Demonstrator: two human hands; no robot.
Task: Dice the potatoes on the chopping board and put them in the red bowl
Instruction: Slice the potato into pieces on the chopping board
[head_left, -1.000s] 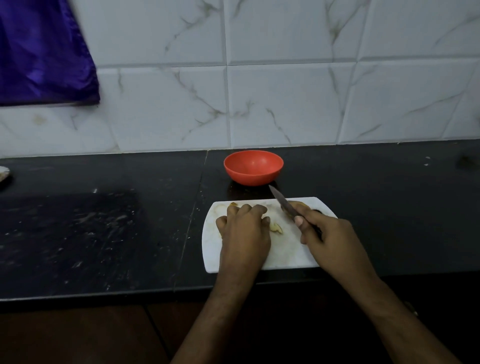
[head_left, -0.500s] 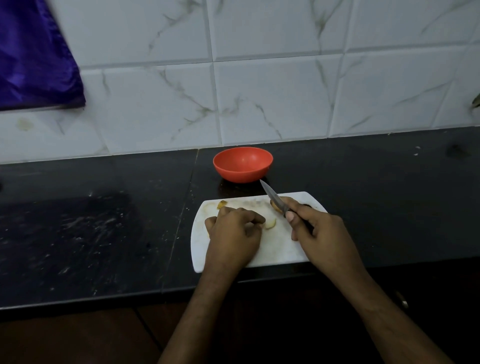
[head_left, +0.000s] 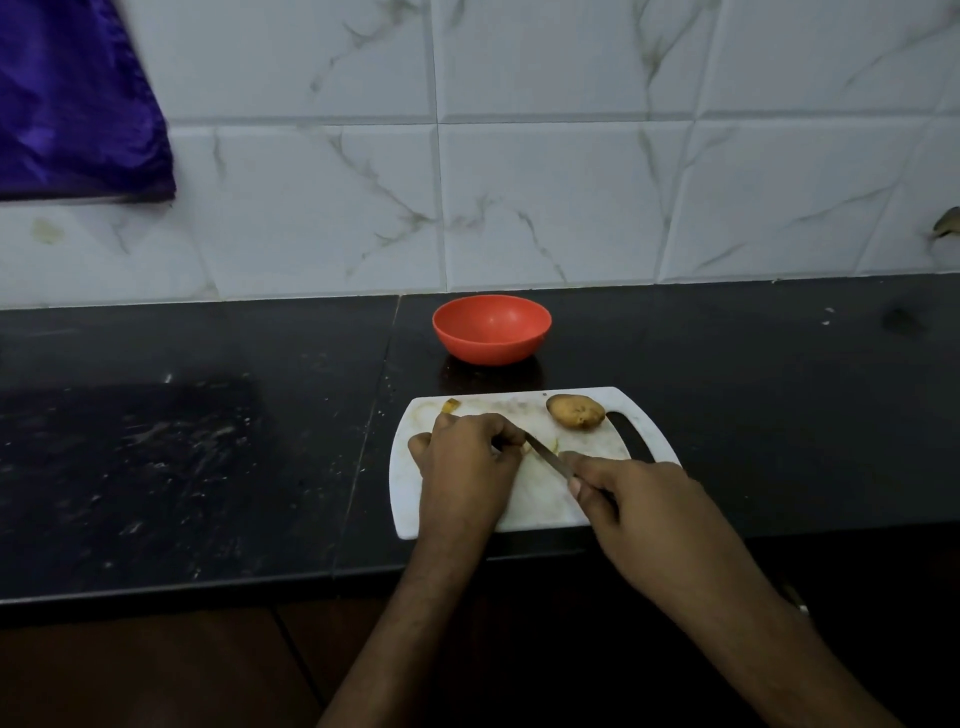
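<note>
1. The red bowl (head_left: 491, 328) holds nothing, beyond the chopping board's (head_left: 550, 506) far edge.
2. Left hand (head_left: 467, 465) fingers curl onto a potato piece (head_left: 551, 446), mostly hidden; right hand (head_left: 641, 501) fingers grip the knife (head_left: 548, 456).
3. A whole potato (head_left: 575, 411) lies near the board's far right corner; the board sits at the bench's (head_left: 208, 441) front edge.

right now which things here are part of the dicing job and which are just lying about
In the job:
- chopping board
- whole potato
- potato piece
- knife, held by the right hand
- left hand, curled over the cut pieces
- red bowl

Lying about:
- purple cloth
- counter
</note>
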